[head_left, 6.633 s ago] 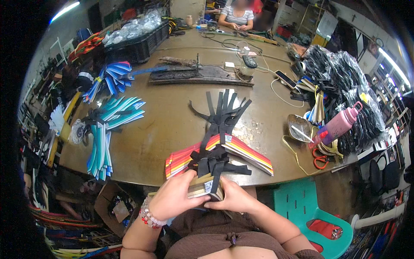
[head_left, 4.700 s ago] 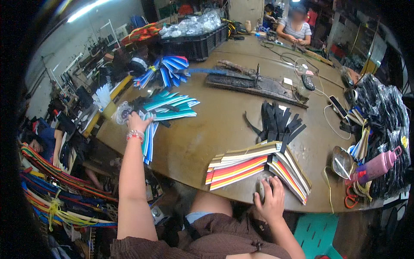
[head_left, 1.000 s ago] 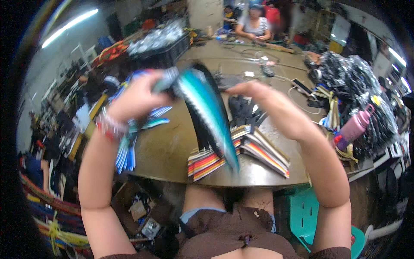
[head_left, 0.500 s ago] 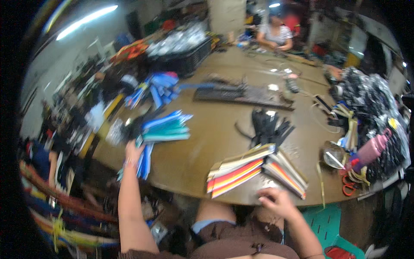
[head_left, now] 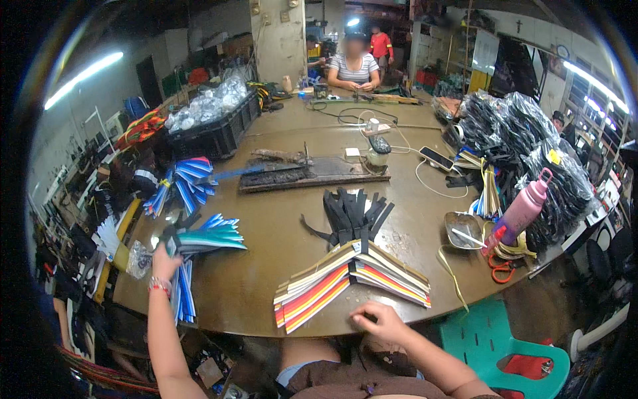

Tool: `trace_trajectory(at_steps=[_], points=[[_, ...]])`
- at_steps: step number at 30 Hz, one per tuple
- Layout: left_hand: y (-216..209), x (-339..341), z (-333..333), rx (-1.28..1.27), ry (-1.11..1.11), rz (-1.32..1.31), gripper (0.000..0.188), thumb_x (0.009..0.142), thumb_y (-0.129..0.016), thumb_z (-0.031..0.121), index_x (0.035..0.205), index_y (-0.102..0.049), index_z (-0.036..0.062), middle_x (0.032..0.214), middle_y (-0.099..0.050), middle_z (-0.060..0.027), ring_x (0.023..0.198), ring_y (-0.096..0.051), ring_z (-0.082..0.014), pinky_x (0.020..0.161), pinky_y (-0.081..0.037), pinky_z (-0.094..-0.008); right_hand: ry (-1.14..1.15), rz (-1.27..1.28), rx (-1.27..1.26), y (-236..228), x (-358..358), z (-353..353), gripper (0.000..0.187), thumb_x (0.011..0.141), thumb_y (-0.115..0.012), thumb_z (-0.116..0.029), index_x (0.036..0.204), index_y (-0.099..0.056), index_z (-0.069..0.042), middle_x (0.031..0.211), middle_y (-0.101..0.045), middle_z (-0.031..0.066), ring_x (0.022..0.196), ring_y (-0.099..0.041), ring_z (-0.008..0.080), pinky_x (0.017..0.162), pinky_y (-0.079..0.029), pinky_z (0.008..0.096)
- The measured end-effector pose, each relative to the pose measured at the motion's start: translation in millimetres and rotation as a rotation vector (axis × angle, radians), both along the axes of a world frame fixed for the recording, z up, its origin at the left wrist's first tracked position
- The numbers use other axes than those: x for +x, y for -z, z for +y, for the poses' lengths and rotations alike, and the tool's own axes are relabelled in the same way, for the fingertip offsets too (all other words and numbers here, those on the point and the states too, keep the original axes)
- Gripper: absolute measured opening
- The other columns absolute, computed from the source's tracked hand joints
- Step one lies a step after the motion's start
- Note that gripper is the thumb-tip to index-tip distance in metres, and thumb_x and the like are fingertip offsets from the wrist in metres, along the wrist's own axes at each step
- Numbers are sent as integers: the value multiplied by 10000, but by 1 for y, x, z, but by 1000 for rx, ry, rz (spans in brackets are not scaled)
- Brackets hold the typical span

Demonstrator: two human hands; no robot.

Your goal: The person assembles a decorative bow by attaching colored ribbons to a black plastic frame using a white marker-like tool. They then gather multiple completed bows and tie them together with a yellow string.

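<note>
My left hand [head_left: 166, 263], with a beaded bracelet on its wrist, is closed on the near-left end of a fan of blue, white and teal straps [head_left: 211, 238]. Black strap ends [head_left: 176, 229] lie by its fingertips, and more blue straps [head_left: 184, 292] hang below the hand. Close to the front edge of the table, my right hand [head_left: 380, 320] is loosely curled with its fingers apart and nothing seen in it. Just beyond lies a bent bundle of red, yellow, white and tan straps [head_left: 319, 292], with black straps [head_left: 355, 214] fanned out behind it.
A dark board [head_left: 345, 179] lies mid-table, with a jar [head_left: 379, 151] on it. At right are a phone [head_left: 436, 157], a bowl [head_left: 462, 229], orange scissors [head_left: 502, 269], a pink bottle [head_left: 525, 209] and plastic-wrapped piles [head_left: 518, 126]. A green chair [head_left: 475, 332] stands below. A person [head_left: 355, 66] sits opposite.
The view has turned to the right, so the tabletop things sit farther left. My left hand stays at the blue and teal straps; my right hand stays near the striped bundle.
</note>
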State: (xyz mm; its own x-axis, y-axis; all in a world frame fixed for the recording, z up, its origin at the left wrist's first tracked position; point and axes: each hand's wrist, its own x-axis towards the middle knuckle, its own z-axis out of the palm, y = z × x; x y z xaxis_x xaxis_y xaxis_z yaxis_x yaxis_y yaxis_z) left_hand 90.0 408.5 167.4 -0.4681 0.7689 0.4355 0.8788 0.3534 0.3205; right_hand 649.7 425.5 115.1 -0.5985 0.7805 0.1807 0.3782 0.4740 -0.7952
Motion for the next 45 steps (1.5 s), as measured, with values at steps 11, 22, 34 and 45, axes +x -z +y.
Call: trace_trajectory(at_steps=[11,22,34,45], points=[[-179,280,2,218,772,-81,439,652,-715,175,1009,-553,-23,854,-637,-186,762,-631,-327,709,-483,-369,-22,-23,916,-255,-12,22,743,698,-766,-445,1184,-518,58,1154,-591,209,1065,-577,345,907,-458,384],[-139,332,8,-287,934,-378,461,690,-747,269,1049,-604,17,937,-659,-115,863,-614,-182,845,-471,-334,-120,-258,-158,-202,-9,49,770,602,-771,-495,1105,-580,56,1046,-635,219,966,-620,280,871,-478,383],[-62,352,85,-93,870,-159,476,680,-743,273,1040,-570,13,988,-605,-210,915,-593,-347,821,-478,-392,153,-638,361,-140,44,78,690,680,-759,-310,1233,-455,-32,1036,-578,217,992,-580,355,861,-478,436],[26,354,65,-240,745,-17,895,783,-642,511,1428,-247,31,1376,-392,-202,1277,-385,-354,1055,-281,-543,300,-581,358,-20,39,59,840,694,-769,-363,1347,-355,-35,1290,-428,207,1192,-444,377,1000,-347,517]])
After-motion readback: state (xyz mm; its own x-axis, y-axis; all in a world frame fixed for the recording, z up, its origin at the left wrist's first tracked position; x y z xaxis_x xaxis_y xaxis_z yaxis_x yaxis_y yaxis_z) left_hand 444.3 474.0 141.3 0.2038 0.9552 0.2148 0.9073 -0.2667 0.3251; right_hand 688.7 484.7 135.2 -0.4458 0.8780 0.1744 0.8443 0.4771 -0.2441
